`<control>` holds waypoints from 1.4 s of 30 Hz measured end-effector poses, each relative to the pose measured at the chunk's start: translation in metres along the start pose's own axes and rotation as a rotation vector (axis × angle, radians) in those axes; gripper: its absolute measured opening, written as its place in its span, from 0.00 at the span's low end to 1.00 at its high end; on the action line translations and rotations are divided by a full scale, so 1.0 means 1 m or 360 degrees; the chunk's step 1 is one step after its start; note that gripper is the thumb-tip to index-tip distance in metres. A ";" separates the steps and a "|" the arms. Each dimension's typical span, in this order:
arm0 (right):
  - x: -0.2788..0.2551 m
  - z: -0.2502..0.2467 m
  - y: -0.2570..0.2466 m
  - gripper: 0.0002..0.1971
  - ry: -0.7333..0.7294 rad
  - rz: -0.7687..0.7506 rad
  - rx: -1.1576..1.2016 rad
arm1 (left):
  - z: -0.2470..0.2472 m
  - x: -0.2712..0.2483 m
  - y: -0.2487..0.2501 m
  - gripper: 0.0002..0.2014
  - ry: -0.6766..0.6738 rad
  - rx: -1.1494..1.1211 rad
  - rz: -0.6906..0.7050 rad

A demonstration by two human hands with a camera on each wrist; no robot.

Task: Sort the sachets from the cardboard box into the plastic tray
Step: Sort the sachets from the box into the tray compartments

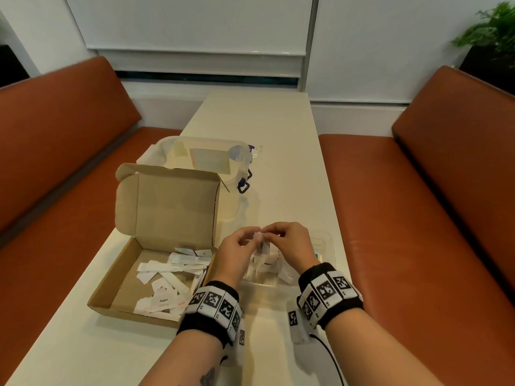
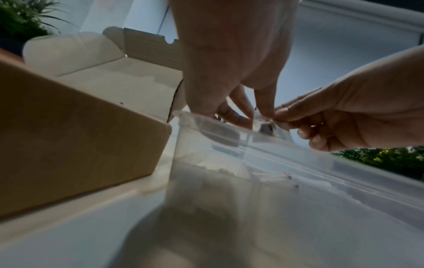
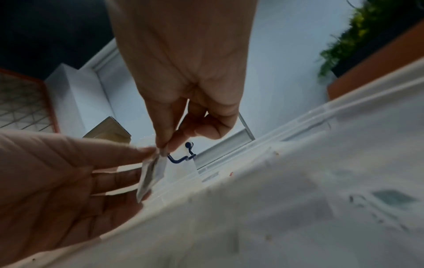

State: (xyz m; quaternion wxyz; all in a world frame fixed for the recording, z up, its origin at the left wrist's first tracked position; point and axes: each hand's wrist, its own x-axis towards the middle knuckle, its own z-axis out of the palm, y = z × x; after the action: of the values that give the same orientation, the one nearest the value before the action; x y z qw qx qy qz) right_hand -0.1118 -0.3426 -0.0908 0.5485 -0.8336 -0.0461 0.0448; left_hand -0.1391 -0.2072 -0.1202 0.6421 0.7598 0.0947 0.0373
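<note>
An open cardboard box [image 1: 117, 277] lies on the table at the left, with several white sachets [image 1: 167, 268] loose inside. To its right stands the clear plastic tray [image 1: 326, 240], which holds a few sachets [image 1: 269, 264]. Both hands meet just above the tray. My left hand [image 1: 252, 236] and right hand [image 1: 269, 235] each pinch the top of one small sachet [image 1: 260, 242], which hangs down between them. In the right wrist view the right hand [image 3: 164, 146] nips the sachet [image 3: 151, 174] at its upper corner, and the left hand's fingers [image 3: 128, 154] lie against it. The tray wall [image 2: 229, 154] fills the left wrist view.
A clear lidded container [image 1: 172, 151] with a blue latch [image 1: 243, 186] stands behind the box's raised lid [image 1: 167, 204]. Orange benches [image 1: 404, 218] flank the narrow table [image 1: 278, 129]. A potted plant [image 1: 493, 29] is at the far right.
</note>
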 end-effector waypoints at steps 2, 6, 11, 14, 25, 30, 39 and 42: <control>0.000 -0.001 -0.001 0.06 0.0031 -0.0020 -0.0051 | 0.002 0.001 0.000 0.03 0.0029 0.0031 0.0024; -0.006 0.000 0.003 0.12 0.0002 0.0133 0.0054 | 0.004 0.001 0.000 0.05 0.0195 -0.0093 -0.0027; -0.006 -0.002 0.010 0.01 0.0073 0.0100 0.0017 | 0.005 -0.002 0.002 0.04 0.0224 -0.0117 -0.0047; -0.002 -0.008 0.010 0.05 0.0031 0.0086 -0.0352 | 0.005 -0.004 0.003 0.06 0.0304 -0.0098 -0.0011; -0.007 0.013 0.023 0.13 -0.0263 -0.0176 -0.1336 | -0.003 -0.007 -0.005 0.35 0.0292 0.0593 -0.0061; -0.011 0.017 0.026 0.09 -0.0150 -0.0248 -0.1202 | -0.003 -0.006 -0.005 0.37 0.0274 0.0581 -0.0108; -0.016 0.021 0.028 0.08 -0.0162 -0.0195 -0.1309 | -0.006 -0.005 -0.005 0.37 0.0257 0.0575 -0.0104; -0.016 0.023 0.027 0.08 -0.0163 -0.0172 -0.1313 | -0.006 -0.005 -0.003 0.37 0.0251 0.0573 -0.0103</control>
State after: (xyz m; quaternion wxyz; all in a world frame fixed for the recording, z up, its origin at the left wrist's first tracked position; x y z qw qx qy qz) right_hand -0.1296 -0.3342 -0.1241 0.1672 -0.9765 -0.1311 0.0351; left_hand -0.1455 -0.2018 -0.1222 0.4873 0.8537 0.1741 0.0585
